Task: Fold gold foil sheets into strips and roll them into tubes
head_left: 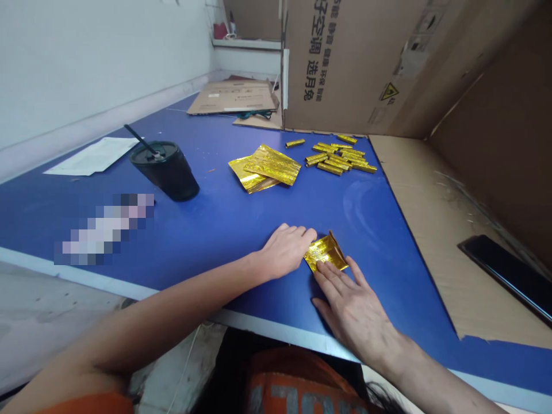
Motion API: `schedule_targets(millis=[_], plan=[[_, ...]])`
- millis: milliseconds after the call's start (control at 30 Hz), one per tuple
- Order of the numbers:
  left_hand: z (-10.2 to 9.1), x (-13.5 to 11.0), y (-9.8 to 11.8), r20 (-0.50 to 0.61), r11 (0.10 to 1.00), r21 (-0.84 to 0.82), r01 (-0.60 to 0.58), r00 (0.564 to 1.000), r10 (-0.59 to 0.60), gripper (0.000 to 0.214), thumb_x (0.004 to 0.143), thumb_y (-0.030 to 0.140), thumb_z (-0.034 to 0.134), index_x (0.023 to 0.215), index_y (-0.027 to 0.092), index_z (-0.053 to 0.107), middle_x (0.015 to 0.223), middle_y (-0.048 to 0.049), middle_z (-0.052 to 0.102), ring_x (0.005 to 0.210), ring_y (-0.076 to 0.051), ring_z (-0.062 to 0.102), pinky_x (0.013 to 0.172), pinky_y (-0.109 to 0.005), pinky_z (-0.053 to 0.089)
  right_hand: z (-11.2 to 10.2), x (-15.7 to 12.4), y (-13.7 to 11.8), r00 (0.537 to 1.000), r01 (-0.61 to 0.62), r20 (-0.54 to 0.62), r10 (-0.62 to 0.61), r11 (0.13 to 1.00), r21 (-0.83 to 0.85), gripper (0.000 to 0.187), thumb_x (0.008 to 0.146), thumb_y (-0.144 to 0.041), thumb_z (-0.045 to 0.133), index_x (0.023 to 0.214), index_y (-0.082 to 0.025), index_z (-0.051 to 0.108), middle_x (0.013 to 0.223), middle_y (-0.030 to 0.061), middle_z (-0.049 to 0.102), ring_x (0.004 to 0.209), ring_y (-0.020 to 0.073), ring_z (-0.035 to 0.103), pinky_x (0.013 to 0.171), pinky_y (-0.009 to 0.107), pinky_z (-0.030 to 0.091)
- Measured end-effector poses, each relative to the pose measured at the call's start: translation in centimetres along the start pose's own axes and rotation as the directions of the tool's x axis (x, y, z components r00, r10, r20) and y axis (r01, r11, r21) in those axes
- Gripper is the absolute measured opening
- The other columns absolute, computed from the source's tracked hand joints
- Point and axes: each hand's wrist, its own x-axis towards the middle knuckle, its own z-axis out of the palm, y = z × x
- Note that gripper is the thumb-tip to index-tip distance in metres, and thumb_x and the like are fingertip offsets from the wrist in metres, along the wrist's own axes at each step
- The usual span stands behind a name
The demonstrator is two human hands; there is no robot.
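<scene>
A small gold foil sheet (323, 253) lies on the blue table near its front edge, its far right corner curled upward. My left hand (287, 250) is closed at the sheet's left edge, the fingertips partly hidden. From the near side, my right hand (349, 299) rests its outstretched fingers on the foil's lower edge, thumb apart. Beyond my hands are a few overlapping flat gold foil sheets (273, 164). To their right lies a loose pile of narrow gold foil rolls (338, 158), with one single roll (295, 143) set apart from it.
A dark cup (170, 172) with a straw stands on the left, near white paper (92, 156) and a blurred-out item (107, 227). Flat cardboard (235, 96) lies at the back. A large cardboard box (345, 69) borders the right, where a black phone (509, 276) rests.
</scene>
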Motion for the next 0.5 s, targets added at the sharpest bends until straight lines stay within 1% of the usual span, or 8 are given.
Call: schedule_targets(millis=[67, 233, 333, 500], plan=[[-0.01, -0.01, -0.01, 0.003, 1.0, -0.005, -0.003, 1.0, 0.003, 0.016, 0.085, 0.017, 0.041, 0.1, 0.016, 0.046, 0.091, -0.0053, 0.058, 0.085, -0.02, 0.056, 0.072, -0.032, 0.036, 0.0, -0.08, -0.06, 1.0, 0.003, 0.028, -0.003, 1.0, 0.001, 0.038, 0.086, -0.026, 0.04, 0.118, -0.008, 0.052, 0.115, 0.0184, 0.058, 0.104, 0.027, 0.055, 0.099, 0.055, 0.022], [-0.05, -0.02, 0.07, 0.002, 1.0, -0.001, -0.012, 1.0, 0.012, 0.015, 0.085, 0.016, 0.04, 0.098, 0.016, 0.046, 0.09, -0.0053, 0.059, 0.085, -0.02, 0.056, 0.072, -0.033, 0.036, -0.35, -0.17, -0.19, 0.998, -0.017, 0.064, 0.017, 1.0, 0.007, 0.04, 0.086, -0.033, 0.042, 0.117, -0.01, 0.053, 0.118, 0.0173, 0.056, 0.107, 0.028, 0.052, 0.1, 0.057, 0.019], [-0.11, 0.01, 0.13, 0.001, 1.0, 0.003, -0.013, 1.0, 0.013, 0.014, 0.085, 0.015, 0.04, 0.098, 0.016, 0.046, 0.089, -0.005, 0.059, 0.083, -0.02, 0.056, 0.071, -0.033, 0.036, -0.28, -0.06, -0.25, 0.998, -0.031, 0.06, 0.031, 1.0, -0.002, 0.043, 0.085, -0.036, 0.043, 0.118, -0.01, 0.053, 0.117, 0.017, 0.057, 0.106, 0.0278, 0.052, 0.099, 0.057, 0.02], [-0.12, 0.08, 0.11, 0.012, 1.0, 0.009, -0.015, 1.0, 0.015, 0.014, 0.083, 0.017, 0.043, 0.097, 0.016, 0.046, 0.089, -0.005, 0.058, 0.084, -0.02, 0.056, 0.071, -0.033, 0.036, -0.04, -0.11, -0.37, 0.998, -0.05, 0.029, 0.05, 0.999, -0.013, 0.041, 0.086, -0.038, 0.041, 0.112, -0.011, 0.058, 0.118, 0.0148, 0.057, 0.108, 0.0268, 0.051, 0.1, 0.055, 0.02]])
